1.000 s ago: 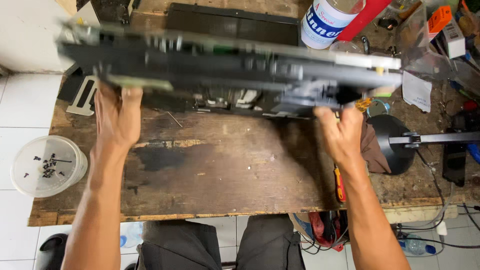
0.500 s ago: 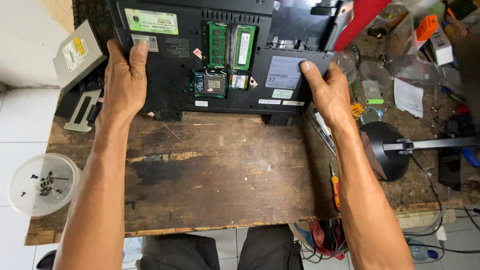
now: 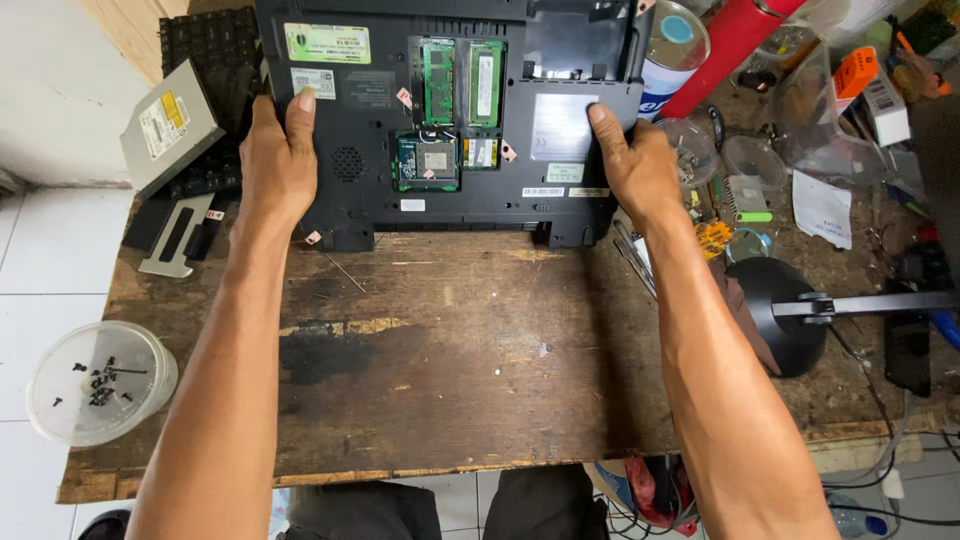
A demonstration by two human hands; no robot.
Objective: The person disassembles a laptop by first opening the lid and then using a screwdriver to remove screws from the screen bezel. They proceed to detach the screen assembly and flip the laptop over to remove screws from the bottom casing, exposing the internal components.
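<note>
A black laptop (image 3: 360, 120) lies upside down at the far side of a worn wooden table (image 3: 440, 380). Its bottom covers are off, so green memory sticks (image 3: 460, 70) and a small circuit card (image 3: 430, 162) show. My left hand (image 3: 278, 165) rests flat on the laptop's left part, fingers together. At the laptop's right edge, my right hand (image 3: 638, 170) presses with the thumb on top and the fingers around the side.
A silver optical drive (image 3: 165, 125) and a black keyboard (image 3: 210, 50) lie at the far left. A clear tub of screws (image 3: 95, 385) sits at the left edge. A black lamp base (image 3: 785, 315), jars, a red tube and clutter crowd the right.
The laptop was held up on edge a second ago. It has been turned over and laid flat, bottom up, at the far side. Both hands have stayed on it.
</note>
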